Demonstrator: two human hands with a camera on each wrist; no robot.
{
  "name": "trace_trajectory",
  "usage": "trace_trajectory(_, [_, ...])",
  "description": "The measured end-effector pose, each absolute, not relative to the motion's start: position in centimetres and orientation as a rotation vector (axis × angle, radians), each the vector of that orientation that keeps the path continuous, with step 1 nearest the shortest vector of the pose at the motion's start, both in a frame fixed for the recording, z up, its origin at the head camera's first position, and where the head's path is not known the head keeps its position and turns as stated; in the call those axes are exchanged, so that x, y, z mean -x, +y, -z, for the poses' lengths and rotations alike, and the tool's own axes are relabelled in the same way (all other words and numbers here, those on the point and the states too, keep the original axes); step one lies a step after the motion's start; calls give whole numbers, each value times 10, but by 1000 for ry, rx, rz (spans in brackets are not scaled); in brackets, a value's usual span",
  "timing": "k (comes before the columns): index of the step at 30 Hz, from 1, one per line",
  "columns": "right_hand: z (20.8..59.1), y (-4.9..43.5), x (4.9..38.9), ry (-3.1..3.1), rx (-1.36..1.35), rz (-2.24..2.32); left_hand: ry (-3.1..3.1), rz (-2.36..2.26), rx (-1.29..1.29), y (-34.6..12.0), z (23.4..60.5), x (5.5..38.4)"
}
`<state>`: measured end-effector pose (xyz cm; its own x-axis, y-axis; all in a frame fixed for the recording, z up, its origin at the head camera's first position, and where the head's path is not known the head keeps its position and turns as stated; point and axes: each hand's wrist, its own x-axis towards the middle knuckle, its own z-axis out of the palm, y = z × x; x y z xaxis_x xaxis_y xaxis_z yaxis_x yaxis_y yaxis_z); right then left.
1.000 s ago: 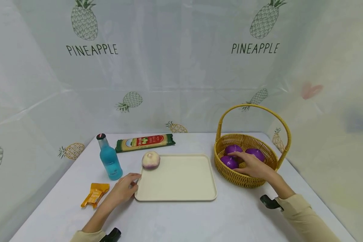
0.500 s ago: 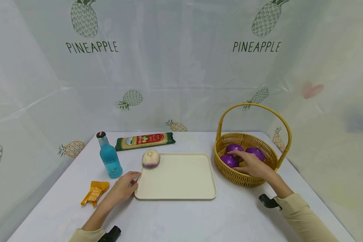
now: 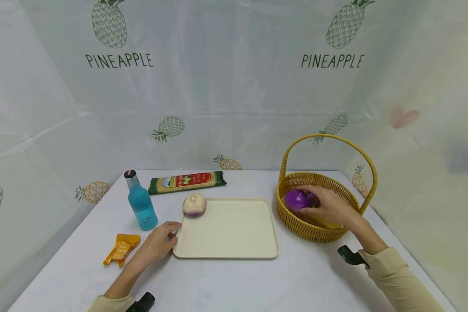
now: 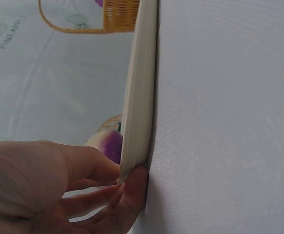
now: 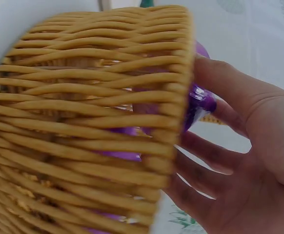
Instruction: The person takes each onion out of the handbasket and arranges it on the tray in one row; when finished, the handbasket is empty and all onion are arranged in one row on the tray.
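Note:
My right hand (image 3: 329, 207) reaches into the yellow wicker basket (image 3: 312, 236) and grips a shiny purple onion (image 3: 296, 200) between thumb and fingers. In the right wrist view the onion's pointed tip (image 5: 203, 100) shows beside the basket's rim, and more purple shows through the weave lower down. From above, the hand and the held onion cover the other onions. At the left, thumb and fingers of my left hand (image 3: 160, 240) pinch the left edge of a cream tray (image 3: 234, 229). A white-and-purple turnip-like vegetable (image 3: 194, 205) sits at the tray's back left corner.
A blue bottle (image 3: 143, 206) stands left of the tray, and an orange packet (image 3: 122, 249) lies in front of it. Behind the tray lies a green-and-gold long package (image 3: 187, 182). The basket's tall handle (image 3: 327, 136) arches over its opening.
The right hand has closed on a purple onion and raised it a little inside the basket. The other onions are now hidden in the head view. The left hand and tray stay put.

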<state>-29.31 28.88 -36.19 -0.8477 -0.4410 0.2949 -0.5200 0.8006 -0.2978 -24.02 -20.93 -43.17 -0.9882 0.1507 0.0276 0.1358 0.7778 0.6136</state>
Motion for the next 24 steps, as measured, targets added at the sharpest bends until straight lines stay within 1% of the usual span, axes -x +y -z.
trace_trajectory(7, [348,282,294,-2785,-738,-517,2965,-995,-277,-210,432,241])
trace_trajectory(11, [341,269,296,-2790,-740,-522,2963,-998,-281,-211,432,241])
trace_trajectory(18, [333,227,306,-2766,-825,-495,2970,-1011,-286,-212,434,240])
trace_trajectory(24, [335,186,319,-2789,-868,-461,2961,-1041,-262,-211,436,242])
